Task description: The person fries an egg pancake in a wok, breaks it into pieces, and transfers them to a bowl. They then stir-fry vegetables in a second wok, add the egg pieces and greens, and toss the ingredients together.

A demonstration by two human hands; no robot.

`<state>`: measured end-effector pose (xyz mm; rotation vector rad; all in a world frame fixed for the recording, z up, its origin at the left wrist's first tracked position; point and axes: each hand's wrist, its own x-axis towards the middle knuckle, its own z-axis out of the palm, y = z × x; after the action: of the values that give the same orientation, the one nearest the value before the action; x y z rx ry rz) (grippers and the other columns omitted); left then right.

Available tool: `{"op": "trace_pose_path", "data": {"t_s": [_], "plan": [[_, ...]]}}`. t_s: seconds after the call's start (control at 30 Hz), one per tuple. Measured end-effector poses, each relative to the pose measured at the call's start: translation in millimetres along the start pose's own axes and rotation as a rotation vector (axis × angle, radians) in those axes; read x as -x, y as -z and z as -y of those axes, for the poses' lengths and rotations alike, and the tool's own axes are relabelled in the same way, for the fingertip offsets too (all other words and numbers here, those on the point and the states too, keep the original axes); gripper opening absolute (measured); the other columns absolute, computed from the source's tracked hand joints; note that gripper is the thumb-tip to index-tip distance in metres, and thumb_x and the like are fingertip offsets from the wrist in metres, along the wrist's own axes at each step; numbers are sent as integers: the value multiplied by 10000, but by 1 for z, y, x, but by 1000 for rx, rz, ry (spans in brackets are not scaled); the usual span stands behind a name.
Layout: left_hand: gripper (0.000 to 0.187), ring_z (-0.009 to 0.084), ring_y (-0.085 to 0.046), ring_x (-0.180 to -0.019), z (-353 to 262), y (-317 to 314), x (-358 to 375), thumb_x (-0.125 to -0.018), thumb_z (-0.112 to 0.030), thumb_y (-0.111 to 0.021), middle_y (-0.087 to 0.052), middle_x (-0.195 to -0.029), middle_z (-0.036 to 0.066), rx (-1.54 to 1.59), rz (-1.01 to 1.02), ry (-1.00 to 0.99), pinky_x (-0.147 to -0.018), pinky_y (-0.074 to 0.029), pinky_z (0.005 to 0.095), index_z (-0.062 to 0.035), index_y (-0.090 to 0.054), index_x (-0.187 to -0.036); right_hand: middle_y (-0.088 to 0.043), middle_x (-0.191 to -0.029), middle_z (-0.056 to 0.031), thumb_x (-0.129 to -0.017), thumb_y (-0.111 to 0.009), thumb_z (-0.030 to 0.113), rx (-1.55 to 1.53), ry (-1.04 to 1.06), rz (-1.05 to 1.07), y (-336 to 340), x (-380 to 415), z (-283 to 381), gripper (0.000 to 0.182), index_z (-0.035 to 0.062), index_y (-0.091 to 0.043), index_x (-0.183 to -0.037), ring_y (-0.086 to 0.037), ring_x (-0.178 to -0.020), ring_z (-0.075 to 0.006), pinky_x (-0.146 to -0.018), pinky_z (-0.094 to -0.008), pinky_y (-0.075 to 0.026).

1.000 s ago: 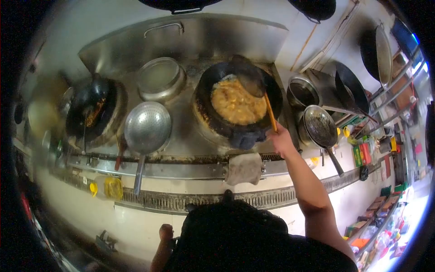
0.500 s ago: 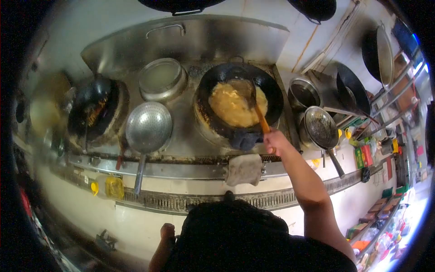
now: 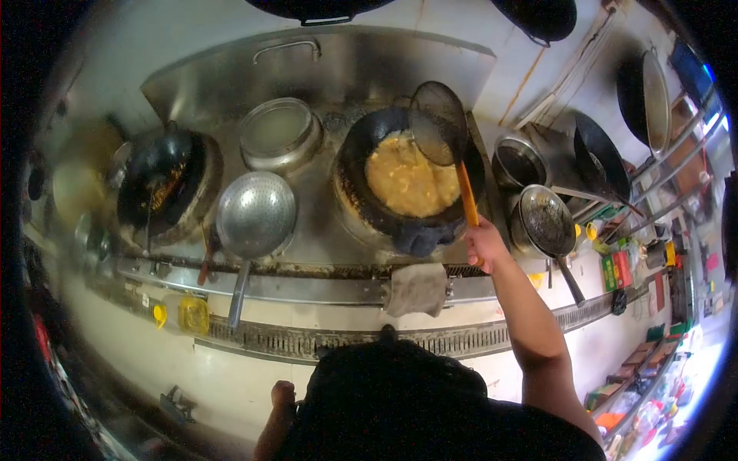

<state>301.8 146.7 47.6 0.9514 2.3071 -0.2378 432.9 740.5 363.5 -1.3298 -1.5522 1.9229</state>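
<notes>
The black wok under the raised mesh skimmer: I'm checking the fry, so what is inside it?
The black wok holds bubbling yellow-orange oil or batter; separate pieces are indistinguishable. The round mesh skimmer covers its far right part.

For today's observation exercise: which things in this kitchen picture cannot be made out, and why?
Head view:
- Left hand: mostly hidden beside the dark clothing; its grip is unreadable.
- Wok floor: covered by yellow food.
- Packets on the right shelves: too small to read.
- Hanging pan: cut off by the top edge.
</notes>
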Motion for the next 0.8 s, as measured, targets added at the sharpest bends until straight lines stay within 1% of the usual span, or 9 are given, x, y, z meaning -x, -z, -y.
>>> {"op": "trace_pose_path", "data": {"t_s": [0.17, 0.23, 0.3, 0.33, 0.4, 0.5, 0.63, 0.7, 0.8], "plan": [[162, 291, -573, -816, -7, 15, 1, -608, -171, -688, -599, -789, 130, -48, 22, -1, -699, -487, 376, -56, -594, -672, -367, -523, 9, -779, -455, 57, 52, -338, 93, 12, -26, -16, 156, 106, -421, -923, -322, -362, -88, -283, -241, -265], [175, 291, -573, -822, 6, -21, -12, -608, -177, -689, -598, -799, 132, -3, -32, -51, -703, -490, 377, -52, -591, -679, -374, -525, -1, -774, -462, 53, 50, -201, 96, 8, -12, -4, 166, 104, -425, -928, -329, -361, -92, -282, -243, -272], [195, 289, -571, -837, 50, -98, -40, -614, -204, -687, -598, -823, 124, 1233, -307, 196, -712, -493, 370, -59, -589, -700, -380, -528, -20, -760, -466, 38, 51, -22, 77, 1, 9, 5, 207, 108, -435, -952, -335, -362, -98, -284, -243, -288], [195, 289, -571, -837, 42, -81, -36, -614, -204, -687, -598, -823, 124, 1235, -307, 197, -712, -493, 370, -59, -589, -700, -380, -528, -20, -760, -466, 38, 53, -22, 78, 1, 9, 2, 207, 108, -435, -952, -335, -362, -98, -284, -243, -288], [193, 283, -571, -847, 14, -17, -16, -623, -211, -676, -600, -852, 117, -96, -46, -100, -715, -493, 369, -72, -598, -732, -369, -527, -12, -738, -460, 15, -53, -179, 74, 3, 7, -7, 223, 125, -429, -929, -315, -364, -93, -290, -241, -277], [171, 277, -573, -844, 7, -8, -12, -630, -203, -665, -608, -849, 108, -47, -36, -93, -719, -494, 370, -77, -610, -733, -356, -530, -3, -725, -472, 6, -72, -413, 162, 7, -9, -18, 228, 139, -416, -902, -294, -368, -89, -303, -234, -257], [171, 272, -574, -850, 11, -21, -11, -631, -201, -658, -615, -845, 106, -47, -132, -143, -726, -494, 371, -71, -618, -735, -359, -536, -6, -705, -479, -1, -102, -156, 85, 7, 15, 6, 214, 123, -410, -865, -284, -373, -88, -317, -238, -240], [161, 266, -575, -853, 7, -14, -7, -625, -198, -656, -618, -828, 96, 36, -29, -10, -735, -492, 362, -74, -620, -722, -356, -543, -10, -715, -465, 5, -90, -213, 87, 11, 15, -1, 189, 114, -404, -858, -285, -380, -80, -315, -226, -237], [156, 262, -576, -835, 8, -14, -10, -618, -199, -653, -612, -813, 92, -92, 45, -70, -727, -490, 365, -79, -609, -708, -361, -549, -11, -720, -459, 13, -46, -378, 131, 18, 0, -19, 176, 117, -398, -848, -284, -380, -78, -313, -226, -238]]}}
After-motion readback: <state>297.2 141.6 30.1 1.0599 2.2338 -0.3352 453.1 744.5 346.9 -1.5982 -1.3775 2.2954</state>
